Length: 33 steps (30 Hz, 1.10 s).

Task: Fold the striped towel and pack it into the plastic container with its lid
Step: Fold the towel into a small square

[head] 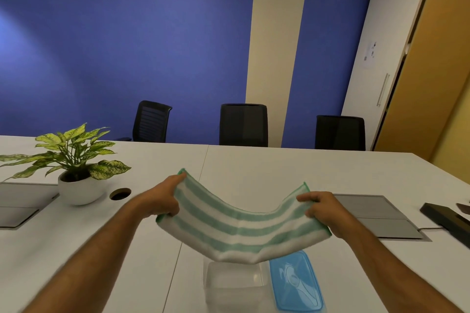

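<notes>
Potted plant [73, 160] — three chairs [243, 124]

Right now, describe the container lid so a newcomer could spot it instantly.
Start at the white table, near edge, below the sagging striped towel held between both hands. A clear plastic container sits there; the lid lies flat on the table along its right side. It is the only translucent blue piece, a rounded rectangle.

You stood at a long white table [254, 162] in a meeting room. Beyond it ran a deep blue wall [127, 46] with a cream vertical stripe [277, 46], and three black mesh-backed office chairs [243, 124] lined the far side. A tan wooden door panel [437, 71] stood at your right. A leafy green plant in a round white pot [76, 175] sat on the table at your left.
</notes>
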Each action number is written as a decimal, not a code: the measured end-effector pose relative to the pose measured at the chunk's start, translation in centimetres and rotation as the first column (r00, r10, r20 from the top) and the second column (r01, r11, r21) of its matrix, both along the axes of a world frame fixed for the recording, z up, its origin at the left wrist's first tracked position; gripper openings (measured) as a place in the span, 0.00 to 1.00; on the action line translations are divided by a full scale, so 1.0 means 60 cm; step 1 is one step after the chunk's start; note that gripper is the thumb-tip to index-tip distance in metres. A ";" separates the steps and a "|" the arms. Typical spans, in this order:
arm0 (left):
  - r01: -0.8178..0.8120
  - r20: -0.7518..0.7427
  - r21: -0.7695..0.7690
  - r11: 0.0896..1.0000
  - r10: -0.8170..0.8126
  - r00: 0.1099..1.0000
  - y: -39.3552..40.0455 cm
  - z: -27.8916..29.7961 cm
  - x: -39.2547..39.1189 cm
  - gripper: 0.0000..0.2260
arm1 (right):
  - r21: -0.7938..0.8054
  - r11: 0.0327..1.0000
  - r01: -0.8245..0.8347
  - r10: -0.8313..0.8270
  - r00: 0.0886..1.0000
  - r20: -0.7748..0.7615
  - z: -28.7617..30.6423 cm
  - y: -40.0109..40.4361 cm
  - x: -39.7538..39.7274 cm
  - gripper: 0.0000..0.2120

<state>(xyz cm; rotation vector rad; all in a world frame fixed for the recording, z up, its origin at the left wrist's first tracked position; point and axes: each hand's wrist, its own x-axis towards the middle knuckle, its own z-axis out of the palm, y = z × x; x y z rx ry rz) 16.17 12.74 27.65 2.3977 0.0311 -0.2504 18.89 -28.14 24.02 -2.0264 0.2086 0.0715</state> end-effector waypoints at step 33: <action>0.029 0.062 -0.056 0.998 -0.025 0.998 -0.086 0.023 -0.008 0.42 | 0.124 0.973 -0.197 0.189 0.980 0.068 0.053 0.051 -0.025 0.37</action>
